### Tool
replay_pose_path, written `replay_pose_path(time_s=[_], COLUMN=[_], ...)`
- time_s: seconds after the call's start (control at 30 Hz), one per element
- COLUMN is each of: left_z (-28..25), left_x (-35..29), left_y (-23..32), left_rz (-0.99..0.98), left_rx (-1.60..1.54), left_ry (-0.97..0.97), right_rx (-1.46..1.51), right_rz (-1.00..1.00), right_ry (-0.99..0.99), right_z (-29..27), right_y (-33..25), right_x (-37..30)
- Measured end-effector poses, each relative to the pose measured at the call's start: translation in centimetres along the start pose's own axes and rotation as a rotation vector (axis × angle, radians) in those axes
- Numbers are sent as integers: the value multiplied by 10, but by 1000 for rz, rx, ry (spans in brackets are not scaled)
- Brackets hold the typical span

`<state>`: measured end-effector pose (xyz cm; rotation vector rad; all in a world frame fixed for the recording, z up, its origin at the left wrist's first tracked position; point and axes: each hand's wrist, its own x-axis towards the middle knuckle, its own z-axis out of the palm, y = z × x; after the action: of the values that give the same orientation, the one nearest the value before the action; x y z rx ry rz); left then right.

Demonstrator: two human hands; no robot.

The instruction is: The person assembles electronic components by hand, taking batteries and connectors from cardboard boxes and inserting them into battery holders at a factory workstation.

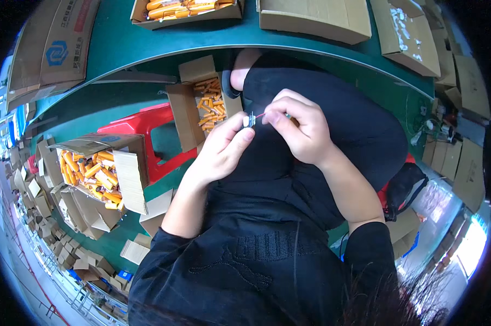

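Above my lap, my left hand (224,148) pinches a small white-and-silver part (249,120) between thumb and forefinger. It looks like a connector, but its exact kind is too small to tell. Just to the right, my right hand (304,127) is closed, with its fingertips on a thin red wire (259,115) that reaches toward the small part. A bit of something orange shows among the right fingers; most of it is hidden by the hand. Whether the wire touches the part I cannot tell.
A green table (202,41) carries cardboard boxes, one with orange cylinders (183,7), another with small white pieces (400,24). Open boxes of orange cylinders (93,176) (212,108) stand left of my legs, by a red plastic stool (156,142).
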<state>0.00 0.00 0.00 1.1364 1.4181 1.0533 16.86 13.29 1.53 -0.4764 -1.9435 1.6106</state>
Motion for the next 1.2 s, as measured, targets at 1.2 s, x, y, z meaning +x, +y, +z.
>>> replay_pose_path(time_s=[1.2], left_z=[-65], left_x=[24], left_y=[40], left_rz=[187], left_rx=[-31], left_ry=[799], right_rx=[150], right_rz=[582], right_ry=[-1], right_z=[32], right_y=[53], right_x=[-1])
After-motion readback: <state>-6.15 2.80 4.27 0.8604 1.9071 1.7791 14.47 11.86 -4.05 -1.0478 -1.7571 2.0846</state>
